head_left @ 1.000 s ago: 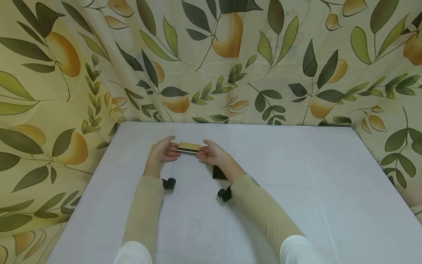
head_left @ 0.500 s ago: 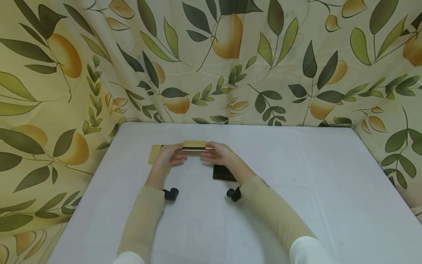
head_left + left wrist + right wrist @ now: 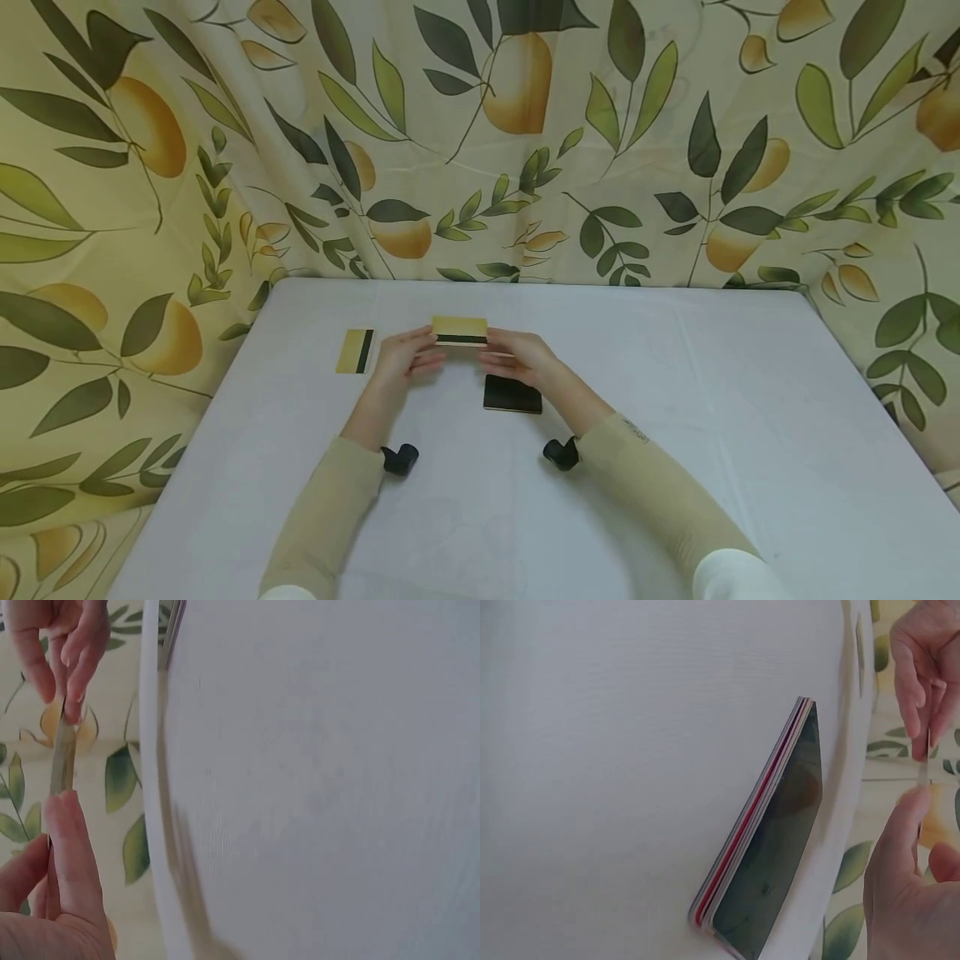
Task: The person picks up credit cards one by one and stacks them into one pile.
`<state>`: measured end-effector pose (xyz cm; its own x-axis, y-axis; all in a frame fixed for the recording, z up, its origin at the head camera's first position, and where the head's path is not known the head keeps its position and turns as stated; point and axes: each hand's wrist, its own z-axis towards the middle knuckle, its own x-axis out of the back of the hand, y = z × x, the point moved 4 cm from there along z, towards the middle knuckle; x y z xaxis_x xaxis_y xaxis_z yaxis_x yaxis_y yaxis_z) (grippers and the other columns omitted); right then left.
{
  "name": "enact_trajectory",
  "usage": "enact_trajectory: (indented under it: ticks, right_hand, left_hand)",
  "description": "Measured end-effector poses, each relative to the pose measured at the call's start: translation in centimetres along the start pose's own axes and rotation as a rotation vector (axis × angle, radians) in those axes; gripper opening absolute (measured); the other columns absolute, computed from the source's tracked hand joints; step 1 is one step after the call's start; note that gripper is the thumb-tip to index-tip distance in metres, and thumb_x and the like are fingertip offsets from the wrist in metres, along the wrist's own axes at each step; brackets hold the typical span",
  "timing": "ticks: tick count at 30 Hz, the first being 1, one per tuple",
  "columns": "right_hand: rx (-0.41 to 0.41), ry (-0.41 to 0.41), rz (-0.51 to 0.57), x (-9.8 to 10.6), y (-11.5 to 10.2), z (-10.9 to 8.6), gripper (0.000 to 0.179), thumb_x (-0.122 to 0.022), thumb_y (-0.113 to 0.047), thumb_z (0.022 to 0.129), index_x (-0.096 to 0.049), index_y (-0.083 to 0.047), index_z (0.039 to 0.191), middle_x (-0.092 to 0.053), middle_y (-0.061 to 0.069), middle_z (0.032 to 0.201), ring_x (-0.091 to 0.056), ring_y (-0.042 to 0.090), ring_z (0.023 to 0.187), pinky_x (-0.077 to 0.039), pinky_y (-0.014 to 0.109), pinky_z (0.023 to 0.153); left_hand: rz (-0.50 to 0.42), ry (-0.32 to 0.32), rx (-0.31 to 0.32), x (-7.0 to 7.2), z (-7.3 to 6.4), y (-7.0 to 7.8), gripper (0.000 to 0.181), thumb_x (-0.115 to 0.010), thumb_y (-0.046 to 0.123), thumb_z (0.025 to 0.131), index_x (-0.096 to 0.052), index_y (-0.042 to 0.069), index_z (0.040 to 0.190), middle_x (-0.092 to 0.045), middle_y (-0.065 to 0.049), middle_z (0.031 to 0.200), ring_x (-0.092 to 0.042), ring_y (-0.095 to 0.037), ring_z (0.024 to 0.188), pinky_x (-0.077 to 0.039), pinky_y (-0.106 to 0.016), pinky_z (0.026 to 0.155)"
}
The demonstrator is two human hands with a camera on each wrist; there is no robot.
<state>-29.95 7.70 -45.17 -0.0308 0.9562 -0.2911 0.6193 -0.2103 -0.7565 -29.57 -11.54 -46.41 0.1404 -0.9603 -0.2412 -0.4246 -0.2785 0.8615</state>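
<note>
A gold card (image 3: 459, 330) with a black stripe is held up above the white table (image 3: 675, 417), pinched at its two ends by both hands. My left hand (image 3: 408, 357) grips its left end and my right hand (image 3: 517, 354) its right end. In the left wrist view the gold card (image 3: 63, 754) shows edge-on between the left hand (image 3: 52, 862) below and the right hand's fingers (image 3: 71, 652) above. In the right wrist view its thin edge runs between the right hand (image 3: 907, 877) and the left hand's fingers (image 3: 922, 675). A black card stack (image 3: 512, 393) lies under the right hand; the black card stack (image 3: 769, 847) shows red and pale edges.
A second gold striped card (image 3: 355, 351) lies flat on the table left of the left hand. A leaf-and-fruit curtain (image 3: 480, 142) closes in the back and both sides of the table. Small black wrist cameras (image 3: 400, 459) sit under each forearm.
Both hands have carried the held card to the right and slightly up. The flat gold card on the left and more of the black stack have come into sight.
</note>
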Motion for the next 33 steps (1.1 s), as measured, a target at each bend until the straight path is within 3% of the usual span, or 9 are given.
enact_trajectory:
  ticks: [8,19,27,33]
  right_hand:
    - [0.013,0.063,-0.043,1.8,0.2,-1.4,0.045,-0.058,-0.007,0.089,-0.049,-0.010,0.132,-0.067,0.003,0.089,-0.067,0.014,0.073,-0.055,0.026,0.071]
    - [0.040,0.110,-0.067,3.9,1.4,-2.8,0.047,-0.060,-0.006,0.087,-0.048,-0.008,0.133,-0.066,0.000,0.082,-0.066,0.011,0.066,-0.055,0.022,0.060]
    - [0.056,0.128,-0.069,5.0,2.5,-4.2,0.049,-0.061,-0.006,0.087,-0.047,-0.007,0.133,-0.065,0.001,0.084,-0.066,0.011,0.062,-0.054,0.021,0.054]
    - [0.048,0.130,-0.088,6.0,3.2,-5.4,0.050,-0.061,-0.006,0.086,-0.046,-0.005,0.134,-0.067,0.003,0.083,-0.067,0.011,0.063,-0.054,0.021,0.053]
  left_hand:
    - [-0.025,0.000,-0.010,-1.6,-1.0,-1.0,0.036,-0.060,0.005,0.086,-0.056,0.002,0.122,-0.067,-0.011,0.097,-0.067,-0.015,0.064,-0.056,-0.026,0.062]
    - [-0.017,-0.014,-0.001,-3.4,-1.8,-2.7,0.036,-0.062,0.004,0.085,-0.057,0.001,0.121,-0.063,-0.022,0.107,-0.067,-0.016,0.062,-0.056,-0.027,0.059]
    - [-0.027,-0.047,0.013,-4.2,-2.7,-3.9,0.038,-0.062,0.002,0.084,-0.056,0.000,0.122,-0.067,-0.017,0.097,-0.068,-0.019,0.066,-0.056,-0.031,0.064]
    - [0.024,-0.082,0.038,-4.9,-3.5,-4.7,0.039,-0.061,0.004,0.086,-0.054,0.001,0.124,-0.065,-0.019,0.104,-0.068,-0.022,0.071,-0.056,-0.031,0.065]
